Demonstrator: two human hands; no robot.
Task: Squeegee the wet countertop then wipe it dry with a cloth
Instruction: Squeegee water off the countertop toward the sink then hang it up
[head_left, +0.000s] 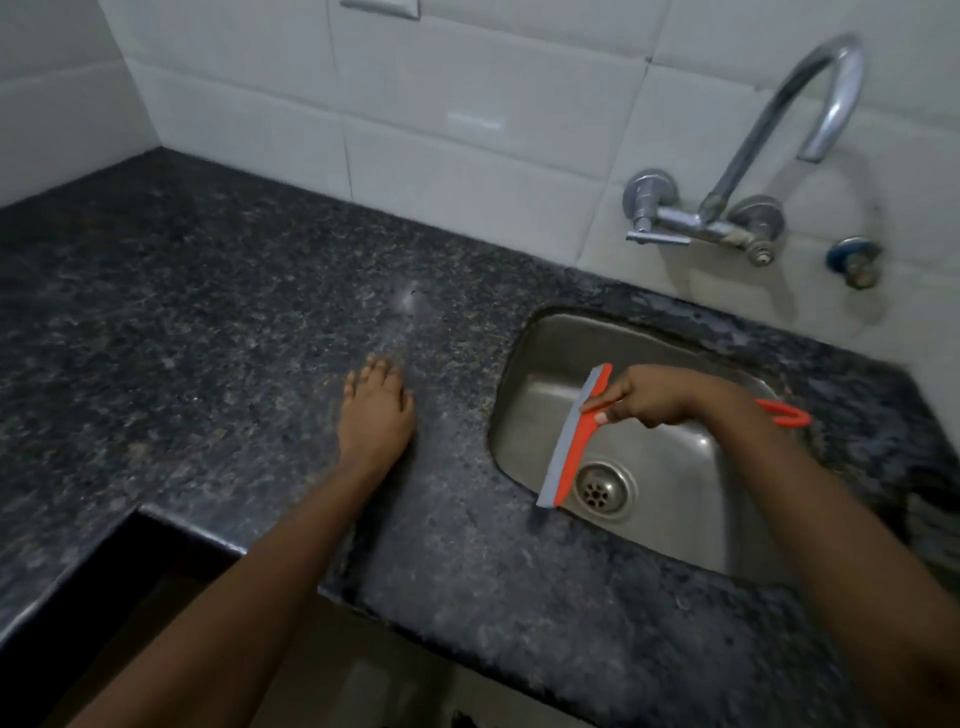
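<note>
1. Your left hand (376, 410) lies palm down on the dark, speckled granite tabletop (208, 338). Its fingers are straight and close together and point away from you. It holds nothing.
2. Your right hand (649, 397) reaches over the basin with its fingers curled round the handle of the orange plastic squeegee (576, 441), the thumb pressed on the orange part close to the blade.
3. The squeegee has a long grey rubber blade along its left side. It is held tilted over the rounded stainless-steel sink (675, 519), the upper end of the blade near your knuckles.
4. The lower end of the blade sits at the near-left rim of the sink, where the steel meets the tabletop. You cannot tell whether it touches the stone.
5. The hooked orange end of the handle shows beyond your right wrist, above the right side of the basin.
6. The round metal drain (602, 488) lies in the sink floor just right of the blade's lower end.
7. A curved chrome tap (810, 119) is mounted on the white wall tiles (467, 130) behind the sink, with a small blue-ringed valve (854, 262) to its right.
8. A faint pale sheen shows on the tabletop beyond your left fingertips.
</note>
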